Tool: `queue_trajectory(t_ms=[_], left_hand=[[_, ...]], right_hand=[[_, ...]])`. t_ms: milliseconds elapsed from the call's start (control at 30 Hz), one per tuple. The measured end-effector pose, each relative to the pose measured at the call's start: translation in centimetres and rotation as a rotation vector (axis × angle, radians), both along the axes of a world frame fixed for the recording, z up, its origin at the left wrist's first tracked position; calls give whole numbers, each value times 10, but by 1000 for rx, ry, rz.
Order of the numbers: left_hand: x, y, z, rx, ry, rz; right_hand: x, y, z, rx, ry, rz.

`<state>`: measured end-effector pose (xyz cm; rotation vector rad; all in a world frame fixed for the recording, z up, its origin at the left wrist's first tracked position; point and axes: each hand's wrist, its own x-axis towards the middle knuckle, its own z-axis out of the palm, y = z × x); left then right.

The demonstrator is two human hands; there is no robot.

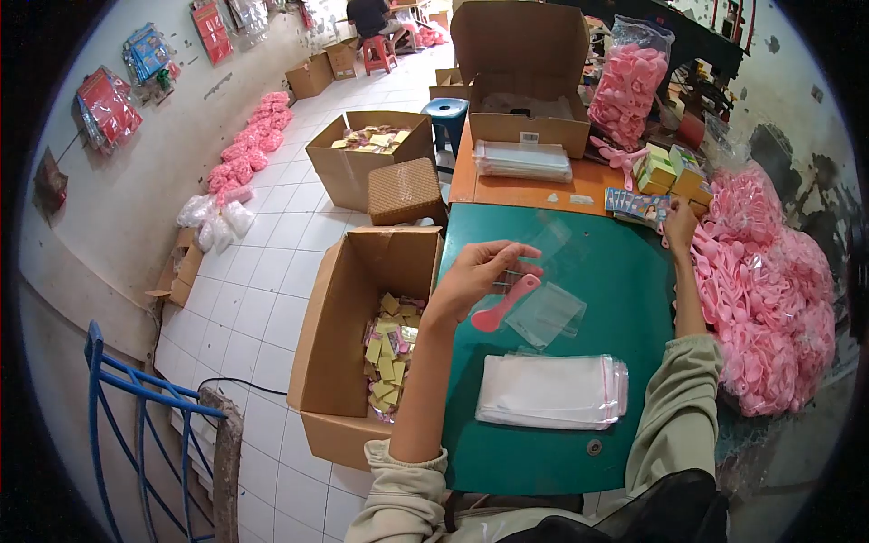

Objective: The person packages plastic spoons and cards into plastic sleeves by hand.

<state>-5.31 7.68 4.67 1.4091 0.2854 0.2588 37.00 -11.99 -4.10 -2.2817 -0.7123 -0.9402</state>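
My left hand [493, 271] is over the green table [471, 398], its thumb and fingers pinched on a clear plastic bag [550, 237]. Just below those fingers is a pink spoon [503, 306]; whether the hand touches it is unclear. Another clear bag [548, 315] lies flat beside the spoon. Nearer to me rests a stack of clear bags [550, 391]. At the table's far right, my right hand [679, 223] has its fingers closed at the edge of a row of printed cards [636, 205].
Pink spoons [724, 281] and large bags of them [787, 308] crowd the right side. An open carton [321, 362] with yellow-labelled packs [386, 362] stands left. Behind are more bags [522, 161], yellow card boxes [659, 170], an open box [525, 127] and a seated person [371, 18].
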Motion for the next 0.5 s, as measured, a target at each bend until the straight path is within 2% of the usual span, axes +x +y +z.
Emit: queue_trajectory(t_ms=[33,133,200,300,400,500], left_hand=[[1,-1,-2,13,6,-16],[3,-1,-4,55,16,-60],[5,-3,-5,61,21,-83],[5,-7,-4,55,16,-98],[5,-7,-2,80,4,-108],[5,-6,-3,104,-3,-161]], right_hand=[[-9,-3,8,40,50,90],[-102,4,70,339,576,560],[-174,5,108,382,729,837],[-230,2,131,219,727,945],[-258,-2,146,-12,650,896],[-263,-1,143,-55,586,925]])
